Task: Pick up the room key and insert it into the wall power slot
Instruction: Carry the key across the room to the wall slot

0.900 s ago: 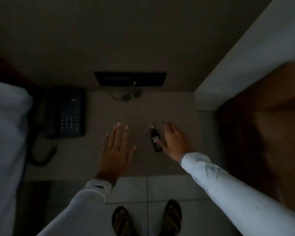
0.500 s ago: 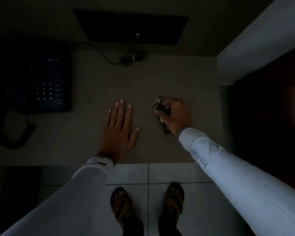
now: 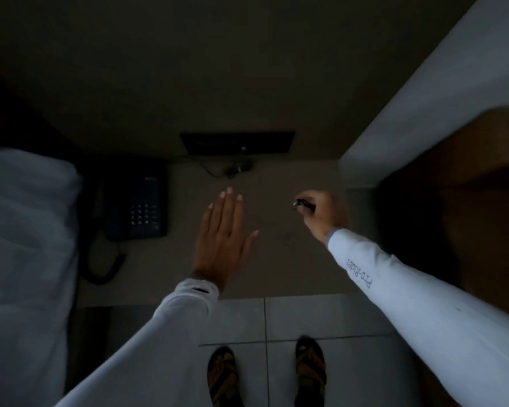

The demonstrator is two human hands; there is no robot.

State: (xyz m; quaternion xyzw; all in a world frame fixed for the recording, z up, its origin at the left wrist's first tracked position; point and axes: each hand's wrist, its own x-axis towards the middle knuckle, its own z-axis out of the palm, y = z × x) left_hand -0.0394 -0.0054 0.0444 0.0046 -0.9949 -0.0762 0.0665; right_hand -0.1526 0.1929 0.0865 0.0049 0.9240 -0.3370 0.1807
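The scene is dim. The right hand (image 3: 323,214) is closed in a fist around the room key (image 3: 304,204) — only a dark end and a small metal glint stick out to the left of the knuckles. Whether the fist touches the table top (image 3: 291,259) cannot be told. The left hand (image 3: 222,242) is spread flat, palm down, over the table's middle, fingers pointing far. Left of it sits a dark telephone (image 3: 137,207) with its coiled cord (image 3: 100,259) trailing near. On the far wall a dark panel (image 3: 237,143) hangs just above the table edge, a thin cable (image 3: 232,171) lying below it. White bedding (image 3: 24,245) fills the left side — two sandalled feet (image 3: 266,374) stand on the tiled floor (image 3: 321,315).
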